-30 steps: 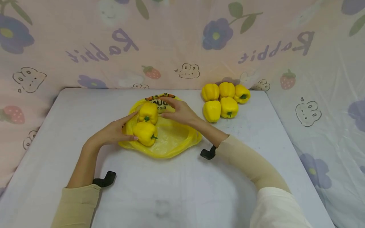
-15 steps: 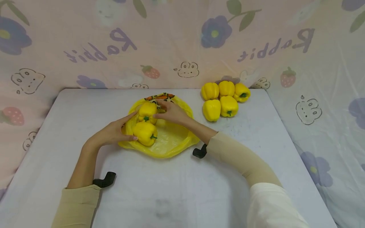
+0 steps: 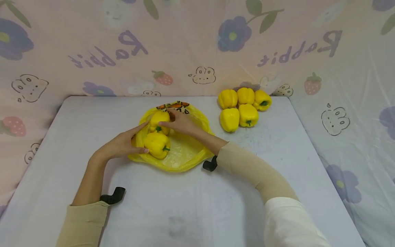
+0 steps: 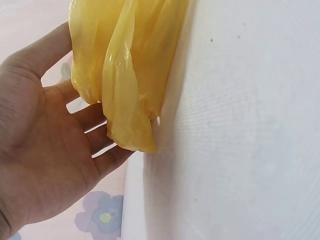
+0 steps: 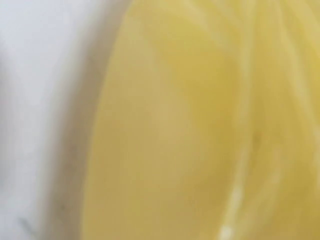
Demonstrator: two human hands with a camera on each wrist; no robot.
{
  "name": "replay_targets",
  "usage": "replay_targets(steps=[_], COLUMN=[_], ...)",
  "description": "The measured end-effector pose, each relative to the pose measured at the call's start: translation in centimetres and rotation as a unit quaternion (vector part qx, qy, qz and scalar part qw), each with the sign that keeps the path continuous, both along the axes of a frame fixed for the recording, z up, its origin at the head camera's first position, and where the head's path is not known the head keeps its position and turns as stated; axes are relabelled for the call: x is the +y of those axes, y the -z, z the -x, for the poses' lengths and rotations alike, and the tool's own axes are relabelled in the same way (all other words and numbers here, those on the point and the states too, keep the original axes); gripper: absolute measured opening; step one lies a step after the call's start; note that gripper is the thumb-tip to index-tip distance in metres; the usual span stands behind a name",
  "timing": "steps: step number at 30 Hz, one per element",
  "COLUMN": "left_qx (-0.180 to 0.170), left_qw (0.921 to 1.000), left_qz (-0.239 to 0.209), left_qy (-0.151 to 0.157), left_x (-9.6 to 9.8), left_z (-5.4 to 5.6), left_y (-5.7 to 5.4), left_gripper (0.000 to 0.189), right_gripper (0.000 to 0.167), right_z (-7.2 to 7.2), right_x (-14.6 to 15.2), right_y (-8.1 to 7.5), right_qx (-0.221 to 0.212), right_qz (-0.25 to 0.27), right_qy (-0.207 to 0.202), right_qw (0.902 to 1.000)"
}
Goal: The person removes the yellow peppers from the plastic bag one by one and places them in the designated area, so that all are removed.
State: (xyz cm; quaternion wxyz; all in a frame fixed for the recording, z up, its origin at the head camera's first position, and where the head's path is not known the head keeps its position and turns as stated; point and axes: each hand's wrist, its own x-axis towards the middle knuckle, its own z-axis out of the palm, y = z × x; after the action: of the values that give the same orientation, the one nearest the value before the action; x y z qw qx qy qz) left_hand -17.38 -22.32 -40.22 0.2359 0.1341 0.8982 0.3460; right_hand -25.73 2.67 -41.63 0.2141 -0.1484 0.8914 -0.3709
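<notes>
A yellow plastic bag [image 3: 185, 147] with a printed rear edge lies spread on the table in the head view. Two yellow bell peppers sit at its left side, a rear pepper [image 3: 155, 118] and a front pepper [image 3: 157, 145]. My right hand [image 3: 182, 122] reaches over the bag and holds the rear pepper, thumb across its front; the other fingers are partly hidden behind it. At the bag's left edge, my left hand [image 3: 120, 142] holds the bag, thumb beside the front pepper. In the left wrist view, its fingers run behind the hanging yellow plastic [image 4: 122, 85].
Several more yellow bell peppers [image 3: 239, 109] are grouped at the back right of the white table [image 3: 148, 212]. A printed cloth [image 3: 185, 41] hangs behind the table. Blurred yellow plastic [image 5: 200, 125] fills most of the right wrist view.
My right hand has moved left from over the bag's middle onto the rear pepper. My left hand and both peppers in the bag look unmoved.
</notes>
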Motion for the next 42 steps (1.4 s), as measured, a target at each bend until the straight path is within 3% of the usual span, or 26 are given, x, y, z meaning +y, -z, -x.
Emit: replay_targets(steps=[7,12,27,32,42], left_qx=[-0.002,-0.005,-0.004,-0.008,-0.014], left_qw=[1.0000,1.0000,1.0000,1.0000,0.9999], left_qz=[-0.002,-0.007,-0.003,-0.001,-0.008], left_qy=[0.001,0.001,0.003,-0.002,-0.003], left_x=[-0.2,-0.2,-0.2,-0.2,-0.1], left_z=[0.0,0.0,0.0,0.0,-0.1], left_y=[0.0,0.1,0.0,0.0,0.0], left_gripper=[0.103,0.105,0.105,0.104,0.104], right_gripper=[0.090,0.086,0.077,0.074,0.081], right_z=[0.1,0.2,-0.5,-0.6,-0.8], right_x=[-0.4,-0.1,1.9,2.9,5.7], right_y=[-0.3,-0.3,-1.9,-2.6,-3.3], right_qx=[-0.010,-0.015,0.030,0.017,-0.001], right_qz=[0.011,0.061,0.127,0.170,0.200], right_qy=[0.004,0.024,0.007,0.007,0.033], right_qw=[0.9999,0.9977,0.9915,0.9853,0.9792])
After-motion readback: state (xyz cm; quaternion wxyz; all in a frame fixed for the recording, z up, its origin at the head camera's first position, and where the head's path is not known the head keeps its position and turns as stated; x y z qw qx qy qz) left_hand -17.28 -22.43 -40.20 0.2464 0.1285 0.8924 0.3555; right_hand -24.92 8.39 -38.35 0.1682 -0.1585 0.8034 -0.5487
